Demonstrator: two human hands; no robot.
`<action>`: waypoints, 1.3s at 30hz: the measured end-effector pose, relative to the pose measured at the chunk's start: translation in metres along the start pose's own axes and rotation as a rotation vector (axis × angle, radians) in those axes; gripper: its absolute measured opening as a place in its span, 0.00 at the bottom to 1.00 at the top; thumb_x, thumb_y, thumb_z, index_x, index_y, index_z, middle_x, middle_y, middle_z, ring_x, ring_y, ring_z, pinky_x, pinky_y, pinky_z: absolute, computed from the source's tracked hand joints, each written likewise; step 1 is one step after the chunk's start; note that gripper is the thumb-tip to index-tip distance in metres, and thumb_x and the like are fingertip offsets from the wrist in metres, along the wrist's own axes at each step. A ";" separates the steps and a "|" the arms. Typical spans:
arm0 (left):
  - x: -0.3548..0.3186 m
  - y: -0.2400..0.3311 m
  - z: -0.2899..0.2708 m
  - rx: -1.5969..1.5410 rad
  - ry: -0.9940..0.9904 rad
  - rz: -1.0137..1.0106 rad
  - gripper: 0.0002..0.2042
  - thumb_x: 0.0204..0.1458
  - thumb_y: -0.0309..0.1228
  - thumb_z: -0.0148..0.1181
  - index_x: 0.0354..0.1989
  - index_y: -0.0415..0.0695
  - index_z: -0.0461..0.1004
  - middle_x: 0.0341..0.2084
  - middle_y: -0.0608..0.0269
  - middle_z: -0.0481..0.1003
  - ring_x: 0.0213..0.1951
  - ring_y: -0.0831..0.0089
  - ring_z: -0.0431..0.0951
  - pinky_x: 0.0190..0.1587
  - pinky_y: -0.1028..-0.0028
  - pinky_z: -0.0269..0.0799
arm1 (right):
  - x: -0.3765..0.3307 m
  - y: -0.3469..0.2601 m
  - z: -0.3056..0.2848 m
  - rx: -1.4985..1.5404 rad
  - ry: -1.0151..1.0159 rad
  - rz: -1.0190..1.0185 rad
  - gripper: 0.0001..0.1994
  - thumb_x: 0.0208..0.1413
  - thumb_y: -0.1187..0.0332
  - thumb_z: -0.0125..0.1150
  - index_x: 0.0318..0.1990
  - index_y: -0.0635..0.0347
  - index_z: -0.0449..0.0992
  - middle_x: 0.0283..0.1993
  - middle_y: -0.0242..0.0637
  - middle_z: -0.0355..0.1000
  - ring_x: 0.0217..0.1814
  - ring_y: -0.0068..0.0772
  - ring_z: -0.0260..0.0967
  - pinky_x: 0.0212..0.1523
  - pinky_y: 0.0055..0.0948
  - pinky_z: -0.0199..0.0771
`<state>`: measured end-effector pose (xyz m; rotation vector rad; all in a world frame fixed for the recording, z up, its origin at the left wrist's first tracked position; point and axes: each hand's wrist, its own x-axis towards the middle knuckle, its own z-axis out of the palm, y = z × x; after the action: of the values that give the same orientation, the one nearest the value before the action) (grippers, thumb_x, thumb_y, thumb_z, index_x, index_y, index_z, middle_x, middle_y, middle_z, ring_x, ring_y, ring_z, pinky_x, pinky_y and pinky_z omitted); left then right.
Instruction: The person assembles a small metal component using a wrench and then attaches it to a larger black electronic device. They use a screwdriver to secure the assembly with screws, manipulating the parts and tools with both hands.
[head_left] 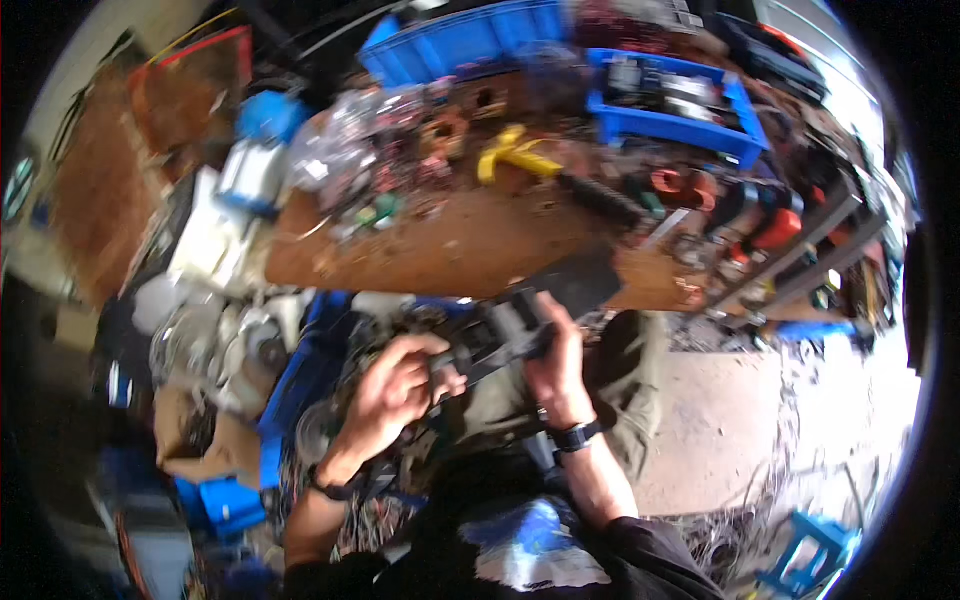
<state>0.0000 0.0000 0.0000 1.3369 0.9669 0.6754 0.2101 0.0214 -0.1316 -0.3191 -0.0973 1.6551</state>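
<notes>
Roughly by size, from where I stand:
Bench: the brown wooden bench (450, 250) fills the middle of the room ahead of the person, its top scratched and crowded along the far side with small parts
Blue crates: one long blue bin (470, 40) sits at the back edge of the bench, and a smaller blue tray (690, 125) full of dark hardware stands to its right
Rack: a slanted rack (800, 240) at the right end carries red and black tools
Floor: pale concrete floor (720, 420) shows at lower right, with tangled wire lying on it
Dark part: a flat black piece with a grey block on it (530, 315) is held just below the near edge of the bench, over the person's lap, tilted up to the right; blur hides its detail
Yellow tool: a yellow-handled tool (512, 152) lies on the bench, well apart from the hands
Right hand: the right hand (555, 360), a black watch on its wrist, is wrapped around the right side of the dark part, grip pressed on it
Left hand: the left hand (395, 390) has its fingers curled, grip pinching the lower left end of the same part
</notes>
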 end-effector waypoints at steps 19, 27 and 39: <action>0.047 0.005 0.019 0.519 0.319 0.283 0.23 0.62 0.18 0.60 0.63 0.45 0.60 0.46 0.43 0.74 0.34 0.61 0.82 0.39 0.68 0.84 | 0.016 -0.007 -0.034 -0.001 0.199 -0.246 0.20 0.63 0.62 0.65 0.59 0.60 0.74 0.56 0.28 0.77 0.54 0.23 0.74 0.57 0.29 0.74; 0.061 -0.016 -0.002 0.464 0.071 0.419 0.20 0.57 0.21 0.68 0.58 0.40 0.73 0.50 0.49 0.77 0.40 0.64 0.80 0.40 0.72 0.82 | 0.032 -0.009 -0.039 -0.240 0.393 -0.252 0.21 0.64 0.60 0.62 0.60 0.62 0.76 0.62 0.32 0.74 0.66 0.27 0.66 0.70 0.32 0.61; 0.058 -0.007 -0.017 0.722 0.244 0.310 0.06 0.62 0.26 0.62 0.43 0.36 0.76 0.37 0.54 0.73 0.36 0.59 0.76 0.39 0.64 0.72 | 0.018 -0.002 -0.018 0.015 0.387 -0.267 0.13 0.62 0.65 0.65 0.51 0.58 0.77 0.50 0.34 0.79 0.49 0.34 0.79 0.55 0.36 0.79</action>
<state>0.0115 0.0569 -0.0166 2.1046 1.2801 0.7677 0.2154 0.0370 -0.1509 -0.5836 0.1576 1.3055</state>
